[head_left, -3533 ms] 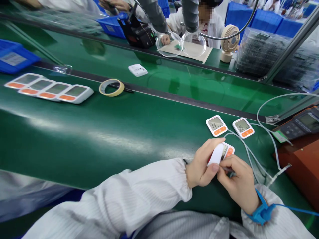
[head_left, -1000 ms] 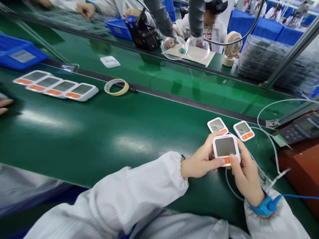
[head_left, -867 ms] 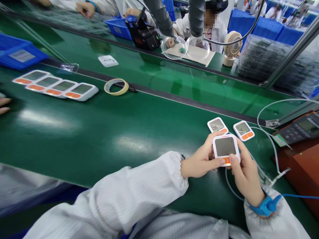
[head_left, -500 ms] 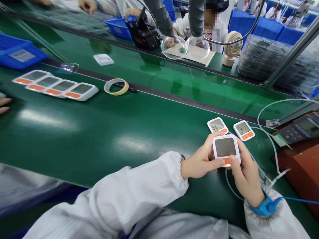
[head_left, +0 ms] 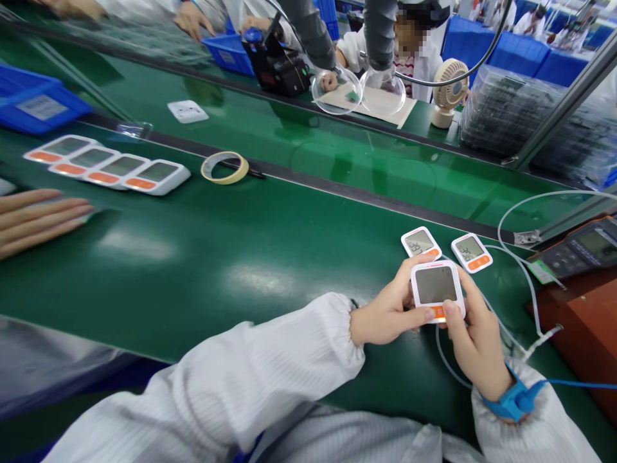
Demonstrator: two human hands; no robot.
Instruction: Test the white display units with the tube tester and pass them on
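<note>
Both my hands grip one small white digital monitor (head_left: 438,286) with a dark grey screen and orange buttons. My left hand (head_left: 391,312) is closed on its left side, thumb by the orange buttons. At its right side, my right hand (head_left: 470,331) is closed with the thumb pressing on the orange button area. Just beyond lie two similar units with digits showing, a left monitor (head_left: 421,243) partly hidden by my fingers and a right monitor (head_left: 472,253). A thin pale tube (head_left: 450,363) runs under my hands. A blue wrist strap (head_left: 515,399) circles my right wrist.
At left, several white monitors (head_left: 120,168) lie overlapped near a tape roll (head_left: 225,168). A co-worker's hand (head_left: 43,218) reaches over the green table. Beyond the ledge, a white panel (head_left: 187,111) lies on the green belt. A handheld meter (head_left: 590,247) sits on the orange-brown box (head_left: 578,321).
The co-worker's hand at the left has come further into view, moving right. The white panel beyond the ledge has shifted left. My hands and the monitor stay put.
</note>
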